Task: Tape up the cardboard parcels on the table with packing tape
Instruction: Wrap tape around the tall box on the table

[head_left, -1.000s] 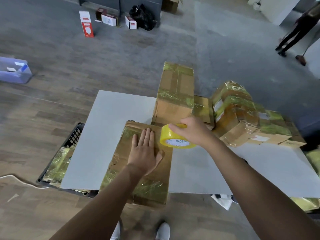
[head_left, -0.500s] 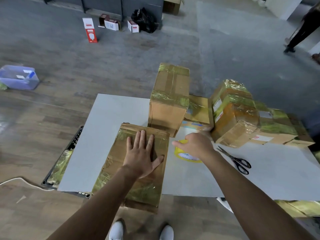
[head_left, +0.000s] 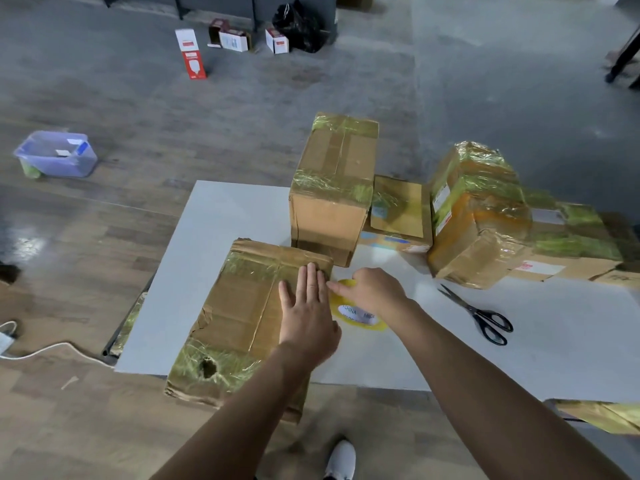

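Flat brown cardboard parcel [head_left: 242, 306], partly taped, overhanging the white desk's [head_left: 214, 237] near edge: left hand [head_left: 308, 317] pressed flat, fingers straight, on top, apparently to steady it; right hand [head_left: 374, 292] curled over the yellow packing-tape roll [head_left: 360, 322] just beside.

Brown parcel [head_left: 249, 306]; yellow tape roll [head_left: 356, 317]; black scissors [head_left: 481, 315]; white table [head_left: 214, 244].

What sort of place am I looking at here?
Probably a parcel-packing area in a storeroom or warehouse: taped cardboard parcels on a white table, a packing tape roll and scissors, product boxes on the floor.
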A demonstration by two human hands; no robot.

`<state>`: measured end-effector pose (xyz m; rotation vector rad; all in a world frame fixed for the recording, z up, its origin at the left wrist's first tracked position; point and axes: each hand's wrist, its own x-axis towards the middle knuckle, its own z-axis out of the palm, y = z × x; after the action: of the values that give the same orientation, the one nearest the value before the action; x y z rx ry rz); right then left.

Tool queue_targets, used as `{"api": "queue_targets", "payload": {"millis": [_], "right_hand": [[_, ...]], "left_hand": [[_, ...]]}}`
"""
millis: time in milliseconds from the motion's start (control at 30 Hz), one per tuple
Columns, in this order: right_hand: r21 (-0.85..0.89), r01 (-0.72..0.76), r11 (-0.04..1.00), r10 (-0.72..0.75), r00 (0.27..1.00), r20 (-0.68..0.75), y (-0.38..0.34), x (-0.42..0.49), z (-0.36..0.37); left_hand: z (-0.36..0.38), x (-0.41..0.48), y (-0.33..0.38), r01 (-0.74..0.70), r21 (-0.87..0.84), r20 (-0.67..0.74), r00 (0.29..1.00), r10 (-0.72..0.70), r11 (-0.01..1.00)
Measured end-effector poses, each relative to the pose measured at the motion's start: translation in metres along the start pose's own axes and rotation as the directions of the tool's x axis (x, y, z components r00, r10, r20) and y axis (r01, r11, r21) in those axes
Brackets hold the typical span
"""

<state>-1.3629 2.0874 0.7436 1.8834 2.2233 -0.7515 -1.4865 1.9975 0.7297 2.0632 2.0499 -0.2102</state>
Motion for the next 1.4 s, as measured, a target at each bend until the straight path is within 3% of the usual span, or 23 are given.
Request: {"api": "queue_targets", "payload": {"millis": [167,300,433,600,733,867,1033,1133,1233,1300,1400], "right_hand": [[0.053,0.041,0.998,-0.041,0.999,0.006,0.006,0.002,0.008],[0.2,0.066,0.978,-0.064,0.998,-0.017,0.02,-0.003,-0.003],[0.218,0.098,0.971,-0.088,0.995,-0.052,0.015,-0.01,-0.02],[0.254,0.163,0.953,-0.139,0.984,-0.111,-0.011,-0.019,-0.044],[0.226,0.206,0.952,-0.164,0.968,-0.192,-0.038,-0.024,-0.066],[0.157,0.214,0.964,-0.177,0.959,-0.223,-0.068,-0.025,-0.09],[0.111,0.22,0.969,-0.189,0.952,-0.239,-0.101,-0.023,-0.116],[0.047,0.269,0.962,-0.258,0.95,-0.176,-0.118,-0.021,-0.123],[0.093,0.301,0.949,-0.287,0.948,-0.137,-0.125,-0.019,-0.124],[0.228,0.303,0.925,-0.284,0.952,-0.115,-0.121,-0.019,-0.125],[0.443,0.231,0.866,-0.204,0.973,-0.109,-0.117,-0.022,-0.116]], "left_hand": [[-0.003,-0.001,0.004,0.072,-0.138,-0.021,0.997,-0.075,0.988],[-0.001,-0.004,0.001,0.036,-0.215,-0.03,0.999,-0.044,0.976],[-0.006,-0.006,-0.01,0.013,-0.339,-0.067,0.997,-0.038,0.941],[-0.03,-0.01,-0.034,-0.092,-0.573,-0.18,0.984,-0.016,0.814],[-0.032,-0.005,-0.062,-0.185,-0.64,-0.267,0.964,0.009,0.746],[-0.044,0.0,-0.084,-0.305,-0.723,-0.329,0.941,0.078,0.62],[-0.062,-0.005,-0.089,-0.349,-0.844,-0.376,0.926,0.015,0.407],[-0.074,-0.013,-0.091,-0.395,-0.874,-0.412,0.911,-0.002,0.283],[-0.073,-0.013,-0.102,-0.411,-0.852,-0.431,0.902,0.013,0.324],[-0.064,-0.006,-0.117,-0.379,-0.832,-0.4,0.916,0.034,0.406],[-0.059,0.001,-0.14,-0.332,-0.839,-0.35,0.936,0.04,0.43]]}}
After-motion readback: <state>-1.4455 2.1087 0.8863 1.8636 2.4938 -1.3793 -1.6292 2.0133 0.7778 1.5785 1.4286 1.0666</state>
